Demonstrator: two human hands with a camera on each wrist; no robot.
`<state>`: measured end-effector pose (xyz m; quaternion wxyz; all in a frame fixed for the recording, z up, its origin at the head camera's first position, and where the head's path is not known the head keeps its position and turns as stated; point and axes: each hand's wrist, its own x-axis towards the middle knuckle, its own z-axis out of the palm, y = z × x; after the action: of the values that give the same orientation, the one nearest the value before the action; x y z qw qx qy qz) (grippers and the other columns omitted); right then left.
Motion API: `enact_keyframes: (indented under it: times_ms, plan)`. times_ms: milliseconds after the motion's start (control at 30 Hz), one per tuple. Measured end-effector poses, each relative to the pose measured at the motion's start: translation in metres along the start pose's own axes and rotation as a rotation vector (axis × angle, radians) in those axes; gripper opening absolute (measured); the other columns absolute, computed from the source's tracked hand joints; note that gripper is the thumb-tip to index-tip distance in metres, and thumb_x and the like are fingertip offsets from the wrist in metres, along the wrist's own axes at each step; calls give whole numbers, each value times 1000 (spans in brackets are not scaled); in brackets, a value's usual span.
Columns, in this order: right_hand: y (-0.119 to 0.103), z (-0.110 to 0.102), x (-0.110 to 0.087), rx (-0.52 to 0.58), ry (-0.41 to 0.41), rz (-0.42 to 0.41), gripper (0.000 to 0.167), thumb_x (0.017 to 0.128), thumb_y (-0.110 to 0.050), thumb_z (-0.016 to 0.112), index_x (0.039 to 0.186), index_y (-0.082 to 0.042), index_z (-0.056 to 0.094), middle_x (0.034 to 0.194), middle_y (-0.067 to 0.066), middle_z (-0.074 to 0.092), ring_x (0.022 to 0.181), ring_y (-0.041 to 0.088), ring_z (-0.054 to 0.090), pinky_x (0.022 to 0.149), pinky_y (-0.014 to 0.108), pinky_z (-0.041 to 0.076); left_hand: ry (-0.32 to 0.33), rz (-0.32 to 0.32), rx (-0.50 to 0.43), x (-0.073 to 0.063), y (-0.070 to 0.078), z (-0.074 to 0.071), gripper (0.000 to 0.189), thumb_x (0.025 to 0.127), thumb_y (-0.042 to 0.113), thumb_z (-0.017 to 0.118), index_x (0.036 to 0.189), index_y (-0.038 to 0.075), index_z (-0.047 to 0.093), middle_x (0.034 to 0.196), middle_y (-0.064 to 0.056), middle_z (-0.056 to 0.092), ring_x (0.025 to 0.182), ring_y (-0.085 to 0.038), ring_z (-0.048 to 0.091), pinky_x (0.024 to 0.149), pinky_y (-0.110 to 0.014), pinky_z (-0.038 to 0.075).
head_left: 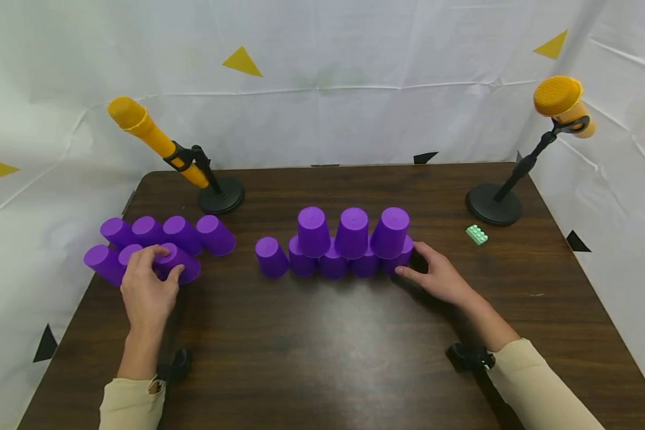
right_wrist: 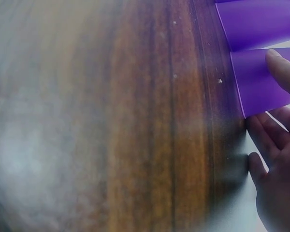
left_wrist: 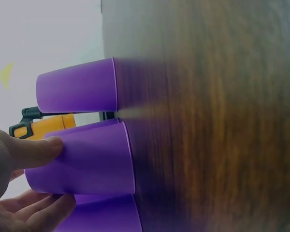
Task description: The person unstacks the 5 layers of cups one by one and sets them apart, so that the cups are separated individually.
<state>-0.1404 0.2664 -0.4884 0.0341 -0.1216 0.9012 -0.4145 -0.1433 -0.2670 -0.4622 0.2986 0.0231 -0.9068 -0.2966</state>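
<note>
Upside-down purple cups stand in two groups. In the left group, my left hand point(head_left: 149, 286) grips a near purple cup point(left_wrist: 87, 157), thumb on one side and fingers on the other, its rim right at the tabletop. Toward the middle, a row of several cups point(head_left: 303, 260) carries three more cups point(head_left: 353, 233) on top; the leftmost bottom cup point(head_left: 272, 258) has nothing above it. My right hand point(head_left: 435, 275) holds the bottom row's right-end cup point(right_wrist: 261, 79) between thumb and fingers. One upper cup point(head_left: 390, 232) overlaps that cup in the head view.
A yellow microphone point(head_left: 153, 137) on a black stand rises behind the left cups. Another yellow microphone point(head_left: 561, 101) stands at the back right, with a small green toy brick point(head_left: 476, 234) near its base. White sheeting point(head_left: 322, 119) hangs beyond the brown table point(head_left: 322, 352).
</note>
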Motion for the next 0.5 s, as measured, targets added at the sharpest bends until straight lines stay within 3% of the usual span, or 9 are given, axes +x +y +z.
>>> enact_keyframes:
  times_ms: [200,267,433,500]
  plan:
    - [1,0,1,4,-6,10,66,90,-33,73,143,-4,46,137,19,54,130,36,46,107,56,33,30,-2,19,1,2,-6,42,71,5,87,107,2,65,107,-17,62,96,-32,59,77,-46,51]
    - [1,0,1,4,-10,10,66,90,-33,73,143,-4,46,137,18,54,130,36,46,107,56,33,71,2,18,2,7,-11,41,73,9,87,107,3,66,112,-14,63,101,-29,60,79,-34,55]
    - [0,0,1,6,-11,8,66,90,-32,72,143,-4,45,137,18,54,130,35,46,107,56,33,171,80,-101,6,36,-17,35,77,13,84,107,2,68,123,-7,64,112,-23,59,82,-8,45]
    - [1,0,0,0,-11,7,66,91,-32,72,143,-4,45,136,19,54,130,36,46,107,56,34,157,126,-189,5,53,-13,34,78,11,83,107,1,68,123,-7,64,113,-22,58,82,-9,47]
